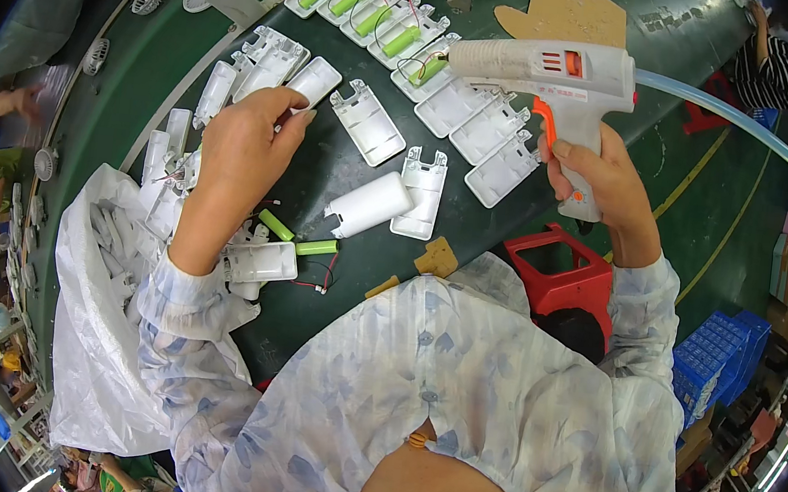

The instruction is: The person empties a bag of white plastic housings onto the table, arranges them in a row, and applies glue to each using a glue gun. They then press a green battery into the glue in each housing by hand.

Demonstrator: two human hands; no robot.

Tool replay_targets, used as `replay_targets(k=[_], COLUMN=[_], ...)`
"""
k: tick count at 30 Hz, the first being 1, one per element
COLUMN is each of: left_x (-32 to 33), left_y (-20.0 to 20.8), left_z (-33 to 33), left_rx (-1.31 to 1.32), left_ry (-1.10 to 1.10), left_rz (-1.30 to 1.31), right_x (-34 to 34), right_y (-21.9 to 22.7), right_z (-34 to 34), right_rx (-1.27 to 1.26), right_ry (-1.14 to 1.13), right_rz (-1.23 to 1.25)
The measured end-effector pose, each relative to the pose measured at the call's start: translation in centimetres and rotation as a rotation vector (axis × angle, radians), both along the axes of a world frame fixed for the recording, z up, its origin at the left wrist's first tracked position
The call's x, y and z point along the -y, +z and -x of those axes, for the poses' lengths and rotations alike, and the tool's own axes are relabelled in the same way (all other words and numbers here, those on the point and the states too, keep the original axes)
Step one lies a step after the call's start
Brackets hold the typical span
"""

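My right hand [605,177] is wrapped around the grip of a white hot glue gun [547,68], a finger by its orange trigger. A long translucent glue stick [730,107] sticks out of its back. The nozzle points left, above the end of a row of white shells with green battery cells [371,21] and thin wires. To its left, my left hand [249,149] pinches the near end of a white plastic shell [315,81]; the fingertips are partly hidden. Several open white shells [368,124] lie between the hands, and a smooth white cover [370,203] rests against one.
Loose green cells [317,248] with wires lie near my left forearm. A white plastic bag [94,311] of parts stands at the left. A red stool [563,278] is below my right arm. Cardboard [572,15] lies at the back. Other people work beyond the bench.
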State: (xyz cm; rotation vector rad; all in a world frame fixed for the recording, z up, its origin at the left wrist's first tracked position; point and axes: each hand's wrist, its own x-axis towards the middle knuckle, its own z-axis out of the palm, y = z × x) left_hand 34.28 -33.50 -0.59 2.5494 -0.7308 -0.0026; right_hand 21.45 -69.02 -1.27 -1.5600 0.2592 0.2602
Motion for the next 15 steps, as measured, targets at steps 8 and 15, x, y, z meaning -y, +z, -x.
replay_targets(k=[8, 15], left_x=[-3.8, -8.1], left_y=[0.8, 1.3], left_z=[1.4, 2.6], left_rx=[-0.207, -0.207], left_ry=[0.028, -0.163], left_rz=[-0.029, -0.324], right_x=[0.4, 1.3], right_y=[-0.2, -0.7], right_z=[0.4, 1.1], right_rx=[-0.047, 0.115], right_ry=[0.004, 0.008], right_rz=[0.012, -0.088])
